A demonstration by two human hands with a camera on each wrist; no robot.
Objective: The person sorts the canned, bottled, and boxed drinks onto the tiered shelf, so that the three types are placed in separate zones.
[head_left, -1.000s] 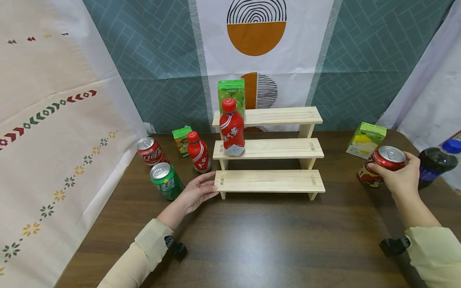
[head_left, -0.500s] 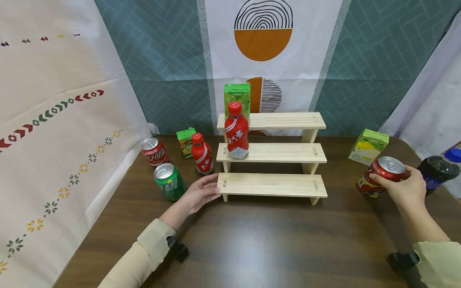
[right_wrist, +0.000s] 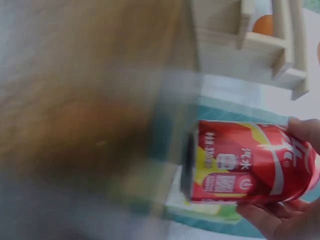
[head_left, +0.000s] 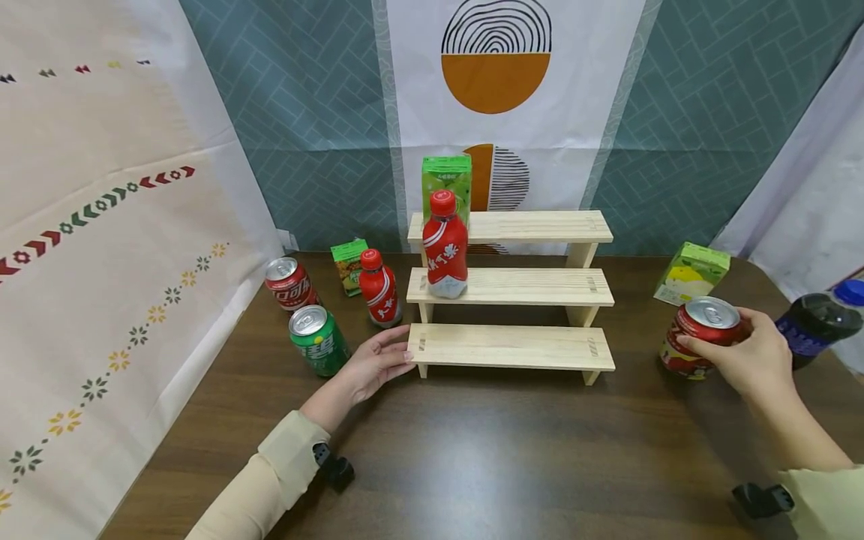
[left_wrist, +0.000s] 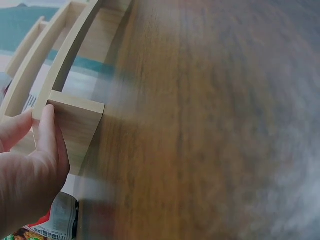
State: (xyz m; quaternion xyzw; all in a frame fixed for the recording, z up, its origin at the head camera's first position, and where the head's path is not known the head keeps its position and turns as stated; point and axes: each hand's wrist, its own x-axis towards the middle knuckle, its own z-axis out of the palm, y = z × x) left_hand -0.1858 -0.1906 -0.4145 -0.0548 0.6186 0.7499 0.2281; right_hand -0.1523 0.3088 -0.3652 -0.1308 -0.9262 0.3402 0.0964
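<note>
Shifted slightly left from half a second earlier, a red soda can (right_wrist: 250, 162), its QR code (right_wrist: 223, 183) showing only in the right wrist view, was grasped by the right hand (head_left: 763, 356) at the desk's (head_left: 506, 457) right, near a blue-capped bottle of dark liquid (head_left: 814, 319), while the left hand (head_left: 370, 367) pinched the wooden stand's (head_left: 533, 285) lowest step (head_left: 509, 345).

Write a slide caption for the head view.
Left hand holding one end of a three-step wooden stand, right hand gripping a red can.
</note>
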